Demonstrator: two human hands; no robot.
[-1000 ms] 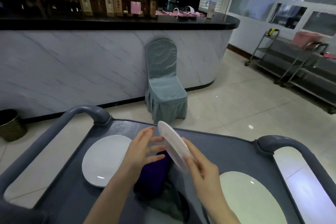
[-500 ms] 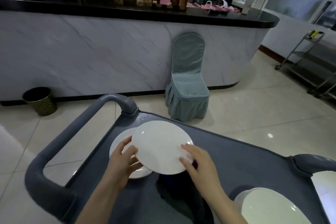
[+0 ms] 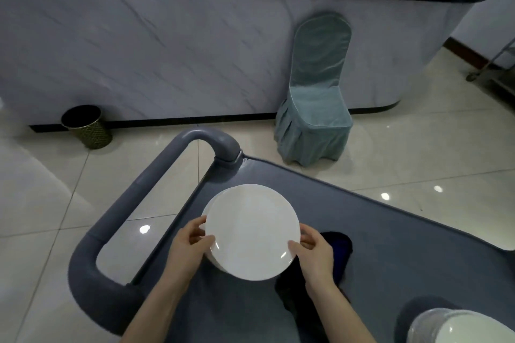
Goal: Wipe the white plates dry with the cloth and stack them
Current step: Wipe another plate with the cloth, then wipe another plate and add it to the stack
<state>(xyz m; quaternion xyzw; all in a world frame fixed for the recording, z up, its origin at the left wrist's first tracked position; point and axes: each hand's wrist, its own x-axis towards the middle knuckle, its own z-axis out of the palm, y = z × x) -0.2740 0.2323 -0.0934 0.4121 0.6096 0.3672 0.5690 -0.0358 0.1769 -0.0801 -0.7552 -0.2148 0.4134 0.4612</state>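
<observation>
Cloth (image 3: 339, 248) half hidden behind my right hand (image 3: 315, 257); it and my left hand (image 3: 189, 245) grip the plate (image 3: 252, 231) over grey cart (image 3: 395, 245).

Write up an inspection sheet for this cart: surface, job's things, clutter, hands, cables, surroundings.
Surface: grey cart top with a raised rim; tube handle on its left.
Job's things: top plate held over lower plate, nearly aligned; contact cannot be told. Dark cloth lies on the cart by the right hand. Further plates at the near right corner.
Clutter: nothing seen.
Hands: left hand and right hand each pinch the top plate's rim.
Cables: nothing seen.
Surroundings: marble-look counter, covered chair, waste bin, tiled floor.
</observation>
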